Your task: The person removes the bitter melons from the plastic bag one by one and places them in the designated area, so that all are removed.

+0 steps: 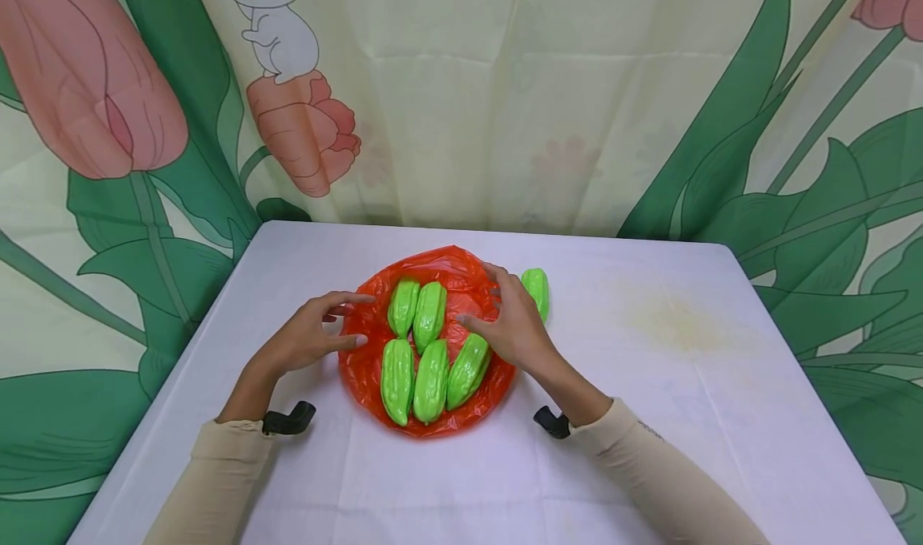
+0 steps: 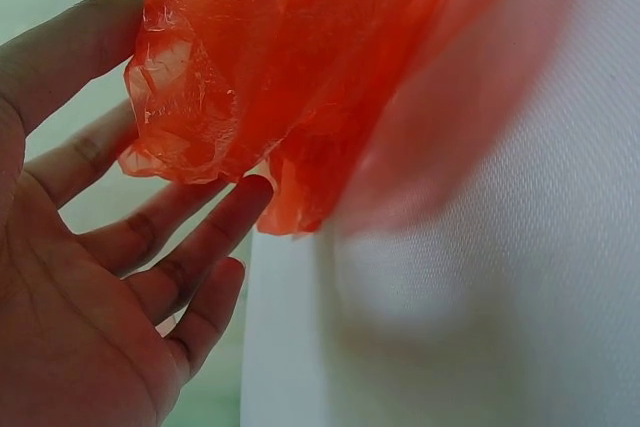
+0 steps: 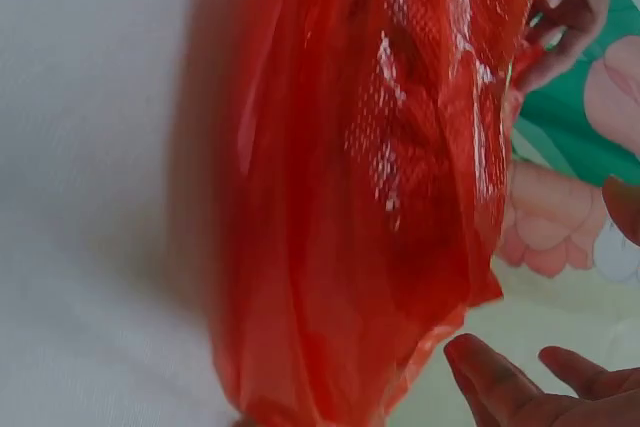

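Head view: red plastic bag [image 1: 356, 373] lies open on the white-covered table [image 1: 721, 417], close to the far edge and nearer the left edge than the right. Five green gourds [image 1: 431, 381] rest in it, two towards the far edge, three towards the near edge. Sixth gourd [image 1: 535, 288] lies outside, between the bag and the right edge, partly hidden by the right hand [image 1: 515, 324].

Left hand [image 1: 306, 338]: at the bag's left rim, thumb and fingers apart; light fingertip contact cannot be confirmed. Right hand: over the bag's right side, thumb and fingers spread, holding nothing; right wrist view shows fingertips clear of the plastic. Yellowish stain [image 1: 681, 320] on the cloth, towards the right edge.
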`<action>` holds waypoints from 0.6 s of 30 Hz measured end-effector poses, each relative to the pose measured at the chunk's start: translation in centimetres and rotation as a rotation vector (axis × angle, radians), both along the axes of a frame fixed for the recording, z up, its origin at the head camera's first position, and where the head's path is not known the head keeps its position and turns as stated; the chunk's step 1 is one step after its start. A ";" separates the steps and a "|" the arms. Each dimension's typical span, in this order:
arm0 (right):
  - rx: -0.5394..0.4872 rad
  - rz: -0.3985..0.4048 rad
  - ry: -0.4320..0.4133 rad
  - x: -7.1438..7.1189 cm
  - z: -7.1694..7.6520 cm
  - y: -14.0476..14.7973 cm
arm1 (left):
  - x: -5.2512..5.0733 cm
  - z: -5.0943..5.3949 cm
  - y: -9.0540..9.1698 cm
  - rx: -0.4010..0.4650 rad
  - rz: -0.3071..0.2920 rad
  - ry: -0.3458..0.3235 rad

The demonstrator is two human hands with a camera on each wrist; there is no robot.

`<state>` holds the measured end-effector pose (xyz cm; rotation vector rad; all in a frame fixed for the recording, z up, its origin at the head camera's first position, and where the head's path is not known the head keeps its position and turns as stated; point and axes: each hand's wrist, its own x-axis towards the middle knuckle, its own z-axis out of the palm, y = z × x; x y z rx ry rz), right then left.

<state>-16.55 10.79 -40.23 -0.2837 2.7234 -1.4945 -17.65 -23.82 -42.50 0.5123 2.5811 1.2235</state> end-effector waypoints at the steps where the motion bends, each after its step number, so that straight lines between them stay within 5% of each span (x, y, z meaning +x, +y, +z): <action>1: 0.003 0.004 0.003 0.0 0.0 -0.3 | 0.0 0.0 0.0 0.001 0.000 0.000; 7: 0.051 0.033 0.017 0.0 -0.5 -2.1 | -0.1 0.1 0.1 -0.003 -0.001 -0.003; 18: 0.092 0.075 -0.085 -1.0 -1.2 -5.0 | -0.1 0.1 0.0 -0.010 0.007 -0.010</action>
